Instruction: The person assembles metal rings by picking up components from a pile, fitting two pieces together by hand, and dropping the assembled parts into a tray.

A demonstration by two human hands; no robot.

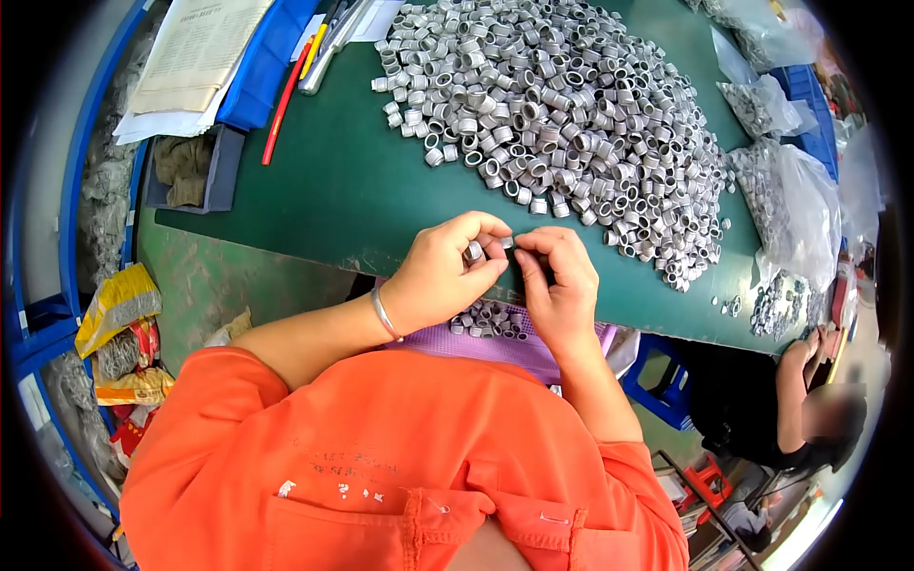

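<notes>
Closed around small metal rings, my left hand is at the table's front edge. One ring shows between its curled fingers, and another sits at its fingertips. Close beside it on the right, my right hand has its thumb and fingers pinched near that second ring; whether it grips anything is hidden. Beyond both hands a large pile of grey metal rings covers much of the green table. Below them, more rings lie in a purple basket.
Left on the table are a red pen and papers; a grey bin with cloth stands by its edge. Plastic bags of parts are at the right. Another person sits at the lower right, near a blue stool.
</notes>
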